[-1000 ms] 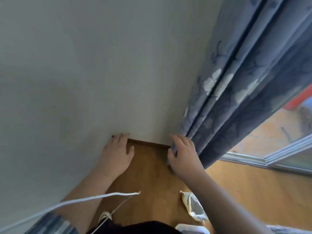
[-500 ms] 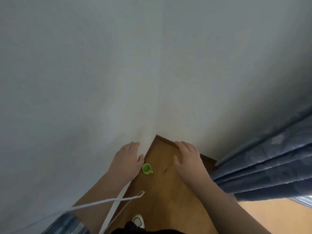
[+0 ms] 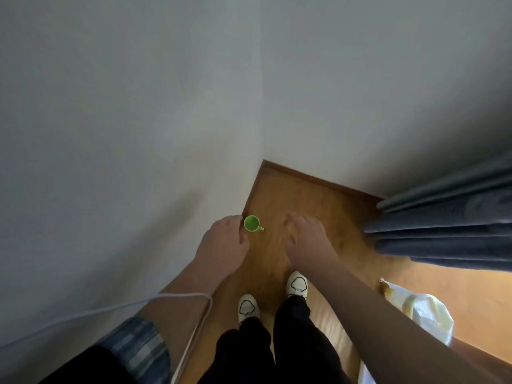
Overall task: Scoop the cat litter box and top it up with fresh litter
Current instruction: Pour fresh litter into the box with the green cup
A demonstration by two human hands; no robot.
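A person is standing in a room corner, looking down at a wooden floor point(image 3: 304, 195) where two pale walls are meeting. Both bare hands are reaching forward, palms down and empty. The left hand point(image 3: 223, 245) is hovering just beside a small green cup point(image 3: 251, 223) standing upright by the left wall. The right hand point(image 3: 306, 239), fingers spread, is hanging apart from the cup. White shoes point(image 3: 297, 284) are showing below. Dark blue curtains point(image 3: 443, 225) are hanging at right, above a crumpled pale bag point(image 3: 426, 309) lying on the floor.

Bare left hand point(image 3: 223, 245) reaching down, fingers loosely curled, empty, bare right hand point(image 3: 307, 239) extending forward, palm down, fingers spread
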